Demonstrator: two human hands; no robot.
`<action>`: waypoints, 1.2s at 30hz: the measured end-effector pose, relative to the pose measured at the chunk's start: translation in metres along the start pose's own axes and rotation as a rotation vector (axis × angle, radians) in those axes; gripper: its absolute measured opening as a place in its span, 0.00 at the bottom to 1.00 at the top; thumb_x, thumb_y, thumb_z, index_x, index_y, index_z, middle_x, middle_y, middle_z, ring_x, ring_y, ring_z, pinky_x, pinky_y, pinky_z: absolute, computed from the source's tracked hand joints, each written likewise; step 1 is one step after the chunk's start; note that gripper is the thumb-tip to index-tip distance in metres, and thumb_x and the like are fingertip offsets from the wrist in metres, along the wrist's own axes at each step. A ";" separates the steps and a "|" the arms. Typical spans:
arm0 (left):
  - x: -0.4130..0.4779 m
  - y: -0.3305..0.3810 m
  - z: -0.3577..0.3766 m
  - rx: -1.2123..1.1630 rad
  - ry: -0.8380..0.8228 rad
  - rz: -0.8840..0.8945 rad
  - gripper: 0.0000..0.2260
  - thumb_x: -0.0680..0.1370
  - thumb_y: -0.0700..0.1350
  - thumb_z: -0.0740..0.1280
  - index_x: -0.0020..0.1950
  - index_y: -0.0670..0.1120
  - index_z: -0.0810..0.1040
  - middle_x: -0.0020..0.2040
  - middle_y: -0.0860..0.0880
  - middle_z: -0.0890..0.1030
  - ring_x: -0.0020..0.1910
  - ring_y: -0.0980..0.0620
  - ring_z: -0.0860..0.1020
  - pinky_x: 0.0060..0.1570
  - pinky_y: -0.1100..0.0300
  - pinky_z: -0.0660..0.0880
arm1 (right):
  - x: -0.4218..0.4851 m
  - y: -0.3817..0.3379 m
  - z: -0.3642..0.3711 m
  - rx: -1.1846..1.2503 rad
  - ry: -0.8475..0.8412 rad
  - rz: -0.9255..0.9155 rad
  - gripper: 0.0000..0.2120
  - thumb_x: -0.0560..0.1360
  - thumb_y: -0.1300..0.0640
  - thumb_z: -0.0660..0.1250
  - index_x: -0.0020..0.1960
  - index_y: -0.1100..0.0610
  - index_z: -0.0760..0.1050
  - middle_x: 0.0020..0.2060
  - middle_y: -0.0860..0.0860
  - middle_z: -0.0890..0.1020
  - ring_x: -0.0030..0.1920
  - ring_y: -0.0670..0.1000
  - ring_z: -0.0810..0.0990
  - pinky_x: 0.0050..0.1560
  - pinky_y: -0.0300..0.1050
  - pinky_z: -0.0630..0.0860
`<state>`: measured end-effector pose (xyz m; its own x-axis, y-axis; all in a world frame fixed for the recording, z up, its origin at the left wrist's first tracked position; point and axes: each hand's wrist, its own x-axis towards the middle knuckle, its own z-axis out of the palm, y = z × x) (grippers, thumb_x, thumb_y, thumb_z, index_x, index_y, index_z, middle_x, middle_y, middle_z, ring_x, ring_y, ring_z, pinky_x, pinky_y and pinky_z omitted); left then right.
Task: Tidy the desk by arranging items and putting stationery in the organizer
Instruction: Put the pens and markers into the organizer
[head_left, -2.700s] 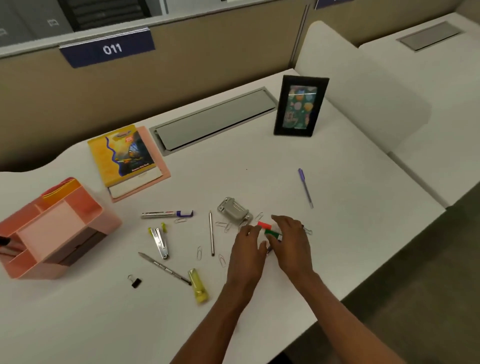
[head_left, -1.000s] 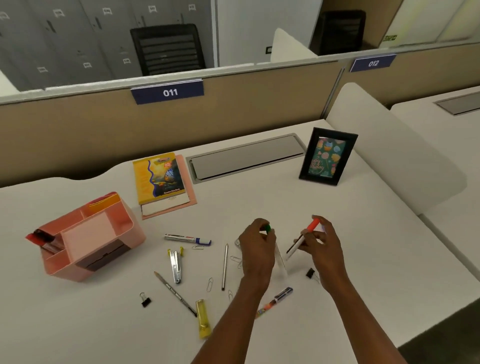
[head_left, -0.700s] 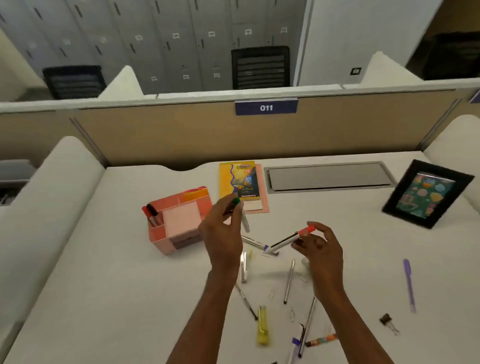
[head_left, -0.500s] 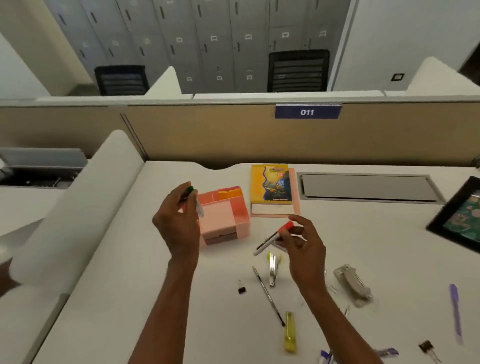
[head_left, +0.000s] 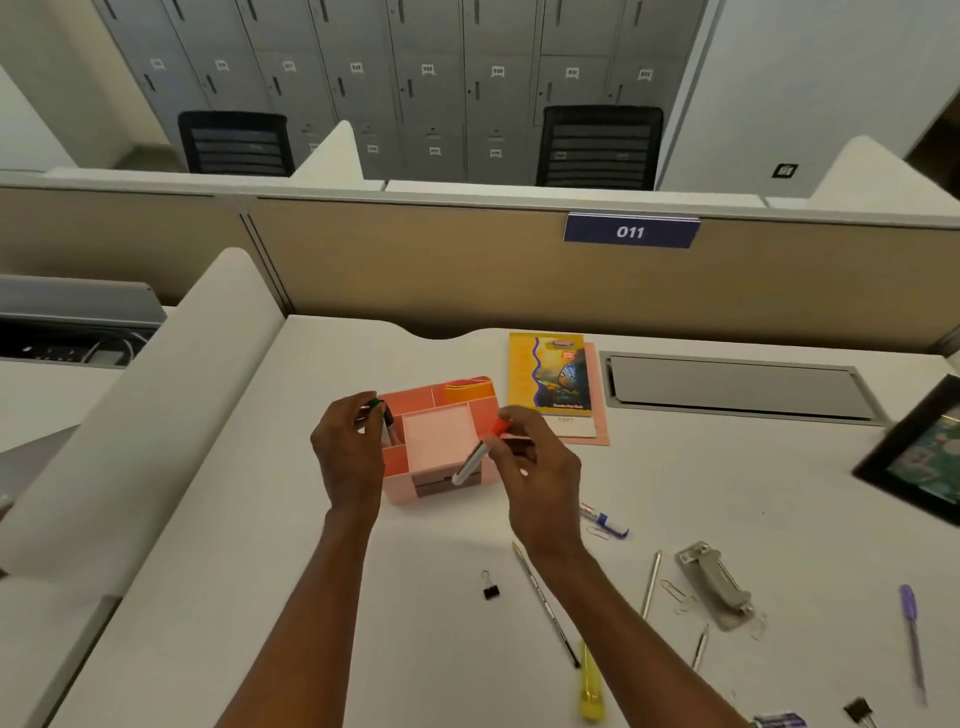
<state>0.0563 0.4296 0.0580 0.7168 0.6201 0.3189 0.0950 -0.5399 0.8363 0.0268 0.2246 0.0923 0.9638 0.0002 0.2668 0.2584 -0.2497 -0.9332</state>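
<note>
A blue nameplate (head_left: 631, 230) on the tan partition, beyond the hands and to their right, reads "011" in white. The small tags (head_left: 427, 69) on the grey lockers farther back carry numbers too blurred to read, and the yellow notebook's (head_left: 549, 373) cover print is illegible.

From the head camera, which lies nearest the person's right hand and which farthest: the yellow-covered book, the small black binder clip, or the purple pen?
From the right hand:
1. Yellow-covered book, just beyond it on the desk.
2. Small black binder clip, nearer the person, slightly left.
3. Purple pen, far right.
The first two are nearly level.
</note>
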 end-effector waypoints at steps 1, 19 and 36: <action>0.000 -0.004 0.001 -0.002 -0.007 -0.020 0.11 0.78 0.42 0.71 0.59 0.43 0.82 0.56 0.45 0.83 0.50 0.50 0.83 0.51 0.53 0.82 | 0.006 -0.003 0.007 -0.009 -0.001 -0.020 0.12 0.79 0.57 0.69 0.62 0.51 0.76 0.54 0.47 0.82 0.55 0.47 0.82 0.51 0.43 0.83; -0.063 -0.026 -0.032 0.006 0.024 -0.061 0.11 0.75 0.37 0.73 0.56 0.47 0.81 0.57 0.50 0.80 0.55 0.51 0.79 0.52 0.48 0.81 | 0.047 0.003 0.126 -0.378 -0.294 -0.075 0.15 0.82 0.55 0.64 0.67 0.53 0.75 0.63 0.51 0.80 0.61 0.51 0.80 0.61 0.34 0.67; -0.127 0.010 0.001 -0.022 -0.132 0.001 0.21 0.77 0.38 0.70 0.69 0.45 0.74 0.63 0.43 0.79 0.54 0.44 0.79 0.52 0.43 0.80 | 0.017 0.032 0.057 -0.558 -0.180 -0.063 0.24 0.81 0.53 0.64 0.75 0.53 0.66 0.71 0.53 0.73 0.70 0.55 0.71 0.70 0.55 0.68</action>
<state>-0.0333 0.3444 0.0256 0.8017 0.5385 0.2593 0.0801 -0.5268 0.8462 0.0553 0.2714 0.0529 0.9564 0.1837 0.2271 0.2885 -0.7157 -0.6361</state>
